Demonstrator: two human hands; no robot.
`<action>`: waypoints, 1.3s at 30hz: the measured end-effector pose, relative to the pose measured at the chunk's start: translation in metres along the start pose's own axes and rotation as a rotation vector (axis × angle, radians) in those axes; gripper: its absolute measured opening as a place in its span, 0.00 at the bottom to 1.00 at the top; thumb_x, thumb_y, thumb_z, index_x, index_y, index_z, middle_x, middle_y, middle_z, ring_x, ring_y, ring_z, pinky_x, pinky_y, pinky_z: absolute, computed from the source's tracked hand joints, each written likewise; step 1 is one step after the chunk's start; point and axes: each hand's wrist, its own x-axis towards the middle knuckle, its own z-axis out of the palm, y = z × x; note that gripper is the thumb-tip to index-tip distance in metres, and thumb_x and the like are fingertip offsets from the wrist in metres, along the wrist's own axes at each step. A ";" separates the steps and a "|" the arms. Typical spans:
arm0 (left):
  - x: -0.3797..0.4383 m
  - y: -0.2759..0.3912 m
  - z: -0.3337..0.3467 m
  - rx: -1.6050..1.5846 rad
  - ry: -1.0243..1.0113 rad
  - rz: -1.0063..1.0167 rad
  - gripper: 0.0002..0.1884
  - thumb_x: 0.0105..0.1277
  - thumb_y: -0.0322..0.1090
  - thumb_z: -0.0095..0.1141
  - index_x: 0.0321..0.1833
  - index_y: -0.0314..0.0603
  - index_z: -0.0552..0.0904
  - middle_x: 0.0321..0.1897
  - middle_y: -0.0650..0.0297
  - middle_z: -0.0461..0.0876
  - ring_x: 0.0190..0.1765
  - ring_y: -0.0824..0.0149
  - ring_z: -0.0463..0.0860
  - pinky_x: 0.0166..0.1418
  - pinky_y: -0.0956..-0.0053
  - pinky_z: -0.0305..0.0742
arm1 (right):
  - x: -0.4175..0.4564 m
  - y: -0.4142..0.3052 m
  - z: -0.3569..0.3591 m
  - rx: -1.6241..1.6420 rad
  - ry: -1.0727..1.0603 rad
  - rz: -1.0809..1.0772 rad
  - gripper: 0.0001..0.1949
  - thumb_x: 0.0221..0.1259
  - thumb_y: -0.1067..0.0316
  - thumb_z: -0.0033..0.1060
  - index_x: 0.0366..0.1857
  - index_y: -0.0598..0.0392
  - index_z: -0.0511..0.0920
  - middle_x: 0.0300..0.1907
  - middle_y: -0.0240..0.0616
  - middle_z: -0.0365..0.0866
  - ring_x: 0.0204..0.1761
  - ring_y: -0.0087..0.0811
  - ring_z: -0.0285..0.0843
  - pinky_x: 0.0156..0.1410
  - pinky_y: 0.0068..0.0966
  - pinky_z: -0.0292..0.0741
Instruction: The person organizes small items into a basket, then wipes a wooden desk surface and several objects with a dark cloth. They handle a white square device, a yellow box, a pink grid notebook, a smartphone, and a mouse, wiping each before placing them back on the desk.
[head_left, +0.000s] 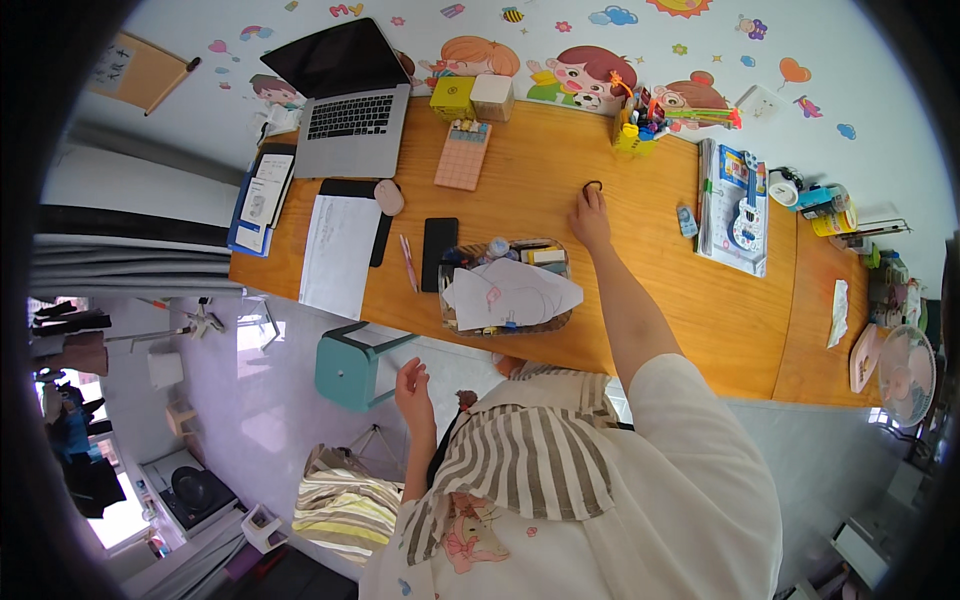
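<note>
My right hand (589, 217) reaches over the wooden desk (660, 300), its fingertips on a small dark loop (593, 184), perhaps a hair tie. Below, my left hand (412, 381) hangs off the desk's front edge with nothing in it, fingers slightly curled. A basket (564, 324) near that edge holds small items under a cut paper sheet (517, 292) with a drawing. To its left lie a black phone (439, 255) and a pink pen (409, 262). A pink calculator (461, 156) lies further back, and a yellow pen holder (634, 139) full of pens stands by the wall.
An open laptop (352, 127), a pink mouse (388, 197) and papers (339, 251) occupy the desk's left. On the right are stacked books (731, 210) with a toy guitar, a small blue item (686, 221) and a fan (906, 375). A teal stool (346, 369) stands below the front edge.
</note>
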 end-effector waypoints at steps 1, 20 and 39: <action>-0.001 -0.002 -0.003 0.001 -0.013 0.005 0.14 0.68 0.26 0.50 0.56 0.34 0.77 0.52 0.58 0.80 0.55 0.65 0.79 0.57 0.73 0.75 | 0.001 0.001 0.000 0.016 -0.003 0.026 0.20 0.57 0.63 0.57 0.53 0.60 0.77 0.64 0.56 0.66 0.64 0.55 0.64 0.67 0.43 0.66; 0.044 0.016 0.058 -0.016 -0.224 0.137 0.14 0.68 0.25 0.51 0.57 0.35 0.77 0.52 0.60 0.80 0.55 0.68 0.78 0.59 0.75 0.73 | -0.093 -0.160 -0.204 0.594 -0.265 -0.307 0.20 0.56 0.71 0.61 0.55 0.49 0.78 0.68 0.40 0.66 0.71 0.46 0.57 0.73 0.41 0.59; 0.053 0.019 0.055 -0.004 -0.024 0.104 0.15 0.69 0.26 0.50 0.58 0.33 0.76 0.53 0.57 0.79 0.56 0.66 0.78 0.58 0.74 0.75 | -0.055 0.141 -0.117 -0.080 0.001 0.560 0.10 0.52 0.64 0.62 0.39 0.45 0.86 0.38 0.44 0.80 0.43 0.48 0.79 0.50 0.35 0.77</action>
